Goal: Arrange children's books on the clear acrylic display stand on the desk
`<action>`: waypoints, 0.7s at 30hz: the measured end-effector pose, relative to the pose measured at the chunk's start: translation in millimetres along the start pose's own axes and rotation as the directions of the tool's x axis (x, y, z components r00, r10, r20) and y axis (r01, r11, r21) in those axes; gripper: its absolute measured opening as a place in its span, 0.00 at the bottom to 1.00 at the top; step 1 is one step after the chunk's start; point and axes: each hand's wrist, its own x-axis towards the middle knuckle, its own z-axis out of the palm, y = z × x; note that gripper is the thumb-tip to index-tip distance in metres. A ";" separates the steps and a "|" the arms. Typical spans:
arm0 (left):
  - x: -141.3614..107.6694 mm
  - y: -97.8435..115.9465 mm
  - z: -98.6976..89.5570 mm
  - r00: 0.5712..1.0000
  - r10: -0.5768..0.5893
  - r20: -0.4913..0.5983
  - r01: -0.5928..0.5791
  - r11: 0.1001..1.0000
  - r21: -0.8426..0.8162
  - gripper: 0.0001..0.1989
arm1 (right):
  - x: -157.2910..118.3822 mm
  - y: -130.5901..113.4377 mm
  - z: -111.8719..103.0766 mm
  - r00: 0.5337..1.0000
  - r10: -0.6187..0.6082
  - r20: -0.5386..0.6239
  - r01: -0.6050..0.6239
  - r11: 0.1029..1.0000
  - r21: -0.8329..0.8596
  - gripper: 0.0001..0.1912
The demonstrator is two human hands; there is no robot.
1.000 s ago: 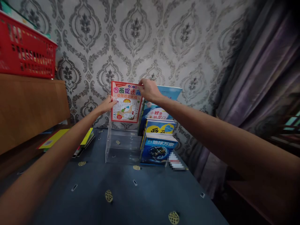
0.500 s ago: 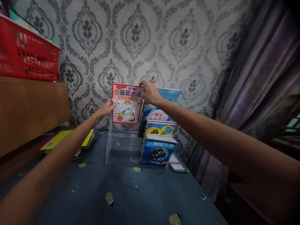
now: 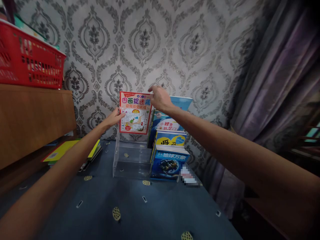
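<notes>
A red-bordered children's picture book (image 3: pixel 135 115) stands upright, cover facing me, at the back left of a clear plastic book rack (image 3: pixel 136 168). My left hand (image 3: pixel 113 118) holds its left edge, thumb on the cover and the other fingers hidden behind. At the top right corner, my right hand (image 3: pixel 160 98) is closed, with its index finger raised slightly above the edge. The rack's right side holds a blue book (image 3: pixel 170 165) with a globe in front, a yellow-and-blue book (image 3: pixel 166 138) behind it, and taller light-blue books (image 3: pixel 181 102) at the back.
Several books in a pile (image 3: pixel 62 151) lie on the left, beside a wooden cabinet (image 3: pixel 37 116) that bears a red basket (image 3: pixel 42 66). Under the rack is a dark blue patterned cloth (image 3: pixel 140 213). A blurred-out item (image 3: pixel 188 176) lies right of the rack. A curtain (image 3: pixel 262 100) hangs at right.
The picture book sits slightly lower against my right hand, whose index finger has lifted a little off its top edge. My left hand stays at the left edge.
</notes>
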 end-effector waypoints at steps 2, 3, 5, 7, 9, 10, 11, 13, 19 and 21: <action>-0.6 0.6 0.6 1.000 0.001 -0.003 -0.001 1.000 0.002 0.22 | -1.0 1.0 -3.2 0.999 -0.011 -0.037 0.012 1.000 0.028 0.20; -1.4 0.4 0.4 1.000 0.007 -0.015 -0.007 1.000 0.009 0.22 | -4.1 -0.1 -5.5 0.998 -0.026 -0.062 0.029 0.998 0.047 0.19; -5.2 -3.0 -2.2 0.998 0.020 -0.058 -0.019 1.000 0.022 0.23 | -19.5 -6.8 -10.3 0.990 -0.087 -0.107 0.097 0.991 0.092 0.19; -14.8 -12.5 -9.4 0.993 0.020 -0.117 -0.007 0.994 0.110 0.24 | -50.6 -17.9 -13.0 0.976 -0.189 -0.112 0.204 0.967 0.150 0.19; -33.1 -28.9 -21.6 0.988 -0.015 -0.152 0.064 0.944 0.324 0.25 | -98.0 -29.6 -10.8 0.947 -0.314 -0.066 0.320 0.918 0.235 0.19; -45.8 -39.1 -29.2 0.986 -0.042 -0.161 0.111 0.886 0.450 0.26 | -126.6 -34.3 -7.4 0.921 -0.390 -0.022 0.378 0.877 0.295 0.18; -60.5 -49.8 -37.2 0.983 -0.080 -0.163 0.158 0.819 0.551 0.27 | -157.4 -37.9 -2.6 0.876 -0.480 0.055 0.429 0.824 0.370 0.18; -93.7 -71.1 -53.3 0.971 -0.172 -0.164 0.237 0.734 0.637 0.28 | -220.8 -41.4 11.2 0.722 -0.666 0.186 0.500 0.688 0.525 0.16; -175.3 -114.5 -82.5 0.899 -0.420 -0.122 0.349 0.521 0.779 0.42 | -354.8 -38.6 63.1 0.707 -0.557 0.436 0.275 0.784 0.556 0.19; -189.4 -120.1 -84.1 0.886 -0.459 -0.062 0.307 0.484 0.820 0.45 | -373.7 -40.8 74.7 0.751 -0.494 0.438 0.195 0.800 0.567 0.16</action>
